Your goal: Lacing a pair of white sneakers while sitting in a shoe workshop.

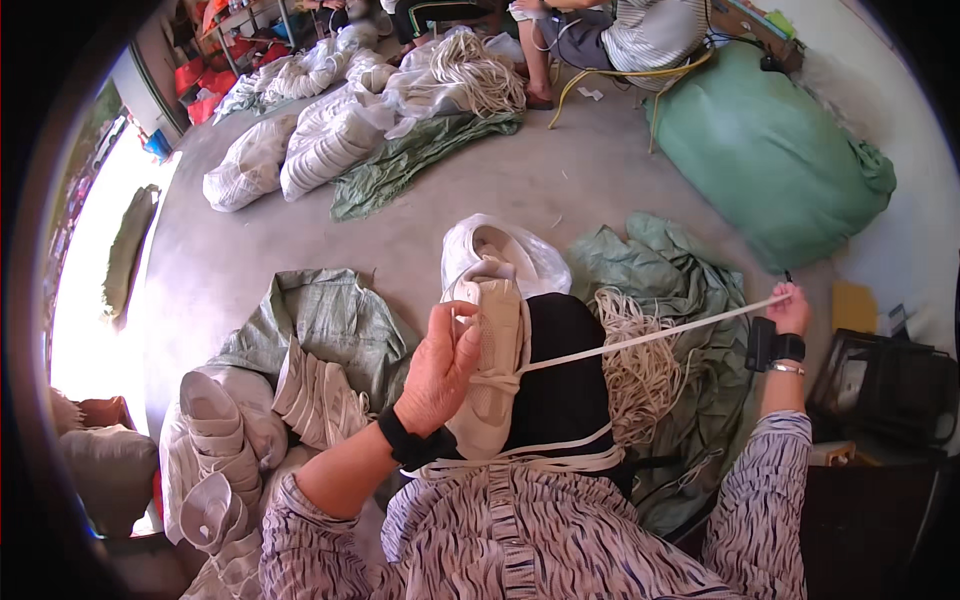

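A beige sneaker [488,350] rests on my lap over black cloth, its toe toward me. My left hand [440,365] is against the shoe's left side, fingers curled; a pale strand shows near the fingertips, but what they grip is hidden. Far to the right, my right hand [790,310] pinches the end of a flat cream shoelace [650,338]. That lace runs taut from the shoe's lower lacing across to the hand. More cream laces [540,458] lie across my lap. Just beyond the sneaker sits a white plastic bag [540,255] with a pale shoe opening visible.
Stacked beige shoes [215,430] stand at left beside a green woven sack [330,320]. A heap of laces [640,370] lies on another green sack [690,270] at right. Beyond are a bulging green bag [760,150], filled plastic bags [335,140] and a seated person [640,40].
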The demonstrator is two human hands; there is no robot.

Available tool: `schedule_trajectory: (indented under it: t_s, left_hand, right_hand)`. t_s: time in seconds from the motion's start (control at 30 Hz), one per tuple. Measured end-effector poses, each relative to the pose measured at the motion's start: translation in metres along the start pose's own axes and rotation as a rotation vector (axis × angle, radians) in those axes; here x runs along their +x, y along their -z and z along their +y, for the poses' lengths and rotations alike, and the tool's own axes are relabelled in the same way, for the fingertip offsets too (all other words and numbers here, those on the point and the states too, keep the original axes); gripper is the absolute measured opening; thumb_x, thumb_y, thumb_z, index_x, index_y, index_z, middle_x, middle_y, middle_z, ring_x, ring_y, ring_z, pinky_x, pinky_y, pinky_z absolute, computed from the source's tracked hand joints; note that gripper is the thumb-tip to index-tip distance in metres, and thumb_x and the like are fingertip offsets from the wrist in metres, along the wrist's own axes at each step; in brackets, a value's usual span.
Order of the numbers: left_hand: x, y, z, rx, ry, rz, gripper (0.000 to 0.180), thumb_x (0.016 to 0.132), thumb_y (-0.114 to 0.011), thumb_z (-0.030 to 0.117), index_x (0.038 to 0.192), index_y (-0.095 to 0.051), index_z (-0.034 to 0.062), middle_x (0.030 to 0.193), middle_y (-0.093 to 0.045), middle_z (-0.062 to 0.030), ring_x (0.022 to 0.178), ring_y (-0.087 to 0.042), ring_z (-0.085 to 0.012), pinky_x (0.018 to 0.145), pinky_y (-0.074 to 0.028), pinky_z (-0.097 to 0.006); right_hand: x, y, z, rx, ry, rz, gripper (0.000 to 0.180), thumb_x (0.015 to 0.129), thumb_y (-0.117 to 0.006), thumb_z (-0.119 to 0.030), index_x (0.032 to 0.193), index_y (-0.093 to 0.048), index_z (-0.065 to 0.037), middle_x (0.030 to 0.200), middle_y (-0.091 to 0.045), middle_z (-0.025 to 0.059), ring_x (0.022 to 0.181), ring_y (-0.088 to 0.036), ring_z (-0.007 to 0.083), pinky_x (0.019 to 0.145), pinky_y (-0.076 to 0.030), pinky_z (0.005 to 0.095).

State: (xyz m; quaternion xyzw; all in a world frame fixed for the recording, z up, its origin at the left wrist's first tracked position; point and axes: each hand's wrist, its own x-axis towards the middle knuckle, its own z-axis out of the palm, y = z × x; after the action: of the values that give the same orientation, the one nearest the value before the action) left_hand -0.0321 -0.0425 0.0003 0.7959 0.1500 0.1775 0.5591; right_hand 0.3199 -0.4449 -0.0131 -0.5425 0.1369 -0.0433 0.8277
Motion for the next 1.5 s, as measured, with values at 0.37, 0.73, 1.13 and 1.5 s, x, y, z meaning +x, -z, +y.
schedule_trajectory:
  t_s: [0.37, 0.73, 1.13, 1.5]
  left_hand:
    - [-0.054, 0.025, -0.021, -0.053, 0.215, -0.103, 0.014, 0.093, -0.044, 0.008, 0.096, -0.053, -0.0019, 0.068, -0.053, -0.0026, 0.061, -0.048, -0.0098, 0.06, -0.041, -0.024]
    - [-0.044, 0.026, -0.025, -0.271, 0.357, -0.12, 0.018, 0.094, -0.05, 0.015, 0.088, -0.058, 0.0002, 0.072, -0.055, 0.0001, 0.063, -0.049, -0.0059, 0.058, -0.043, -0.022]
    - [-0.044, 0.022, -0.023, 0.105, 0.172, -0.213, 0.019, 0.089, -0.053, 0.013, 0.076, -0.053, -0.0017, 0.06, -0.044, -0.0045, 0.058, -0.039, -0.0104, 0.052, -0.037, -0.028]
    - [-0.033, 0.017, -0.025, 0.166, 0.246, -0.162, 0.023, 0.084, -0.054, 0.022, 0.074, -0.057, 0.0022, 0.061, -0.054, -0.0153, 0.055, -0.053, -0.0298, 0.054, -0.042, -0.037]
  right_hand:
    - [-0.261, -0.163, 0.1, -0.707, -0.39, -1.511, 0.027, 0.094, -0.045, -0.024, 0.086, -0.057, -0.001, 0.071, -0.063, 0.0072, 0.044, -0.05, 0.0063, 0.043, -0.039, 0.0186]
    - [-0.252, -0.195, 0.104, -0.459, -0.619, -1.327, 0.018, 0.089, -0.052, -0.017, 0.092, -0.061, 0.0, 0.07, -0.058, 0.0014, 0.051, -0.049, 0.0029, 0.043, -0.038, 0.0159]
    - [-0.285, -0.206, 0.115, -0.833, -0.61, -1.45, 0.022, 0.093, -0.048, -0.018, 0.089, -0.059, 0.0, 0.056, -0.056, 0.0025, 0.041, -0.053, 0.0079, 0.036, -0.037, 0.0191]
    - [-0.29, -0.194, 0.114, -0.798, -0.574, -1.496, 0.025, 0.093, -0.046, -0.014, 0.106, -0.06, 0.002, 0.064, -0.061, 0.0058, 0.049, -0.06, 0.0126, 0.045, -0.046, 0.0207]
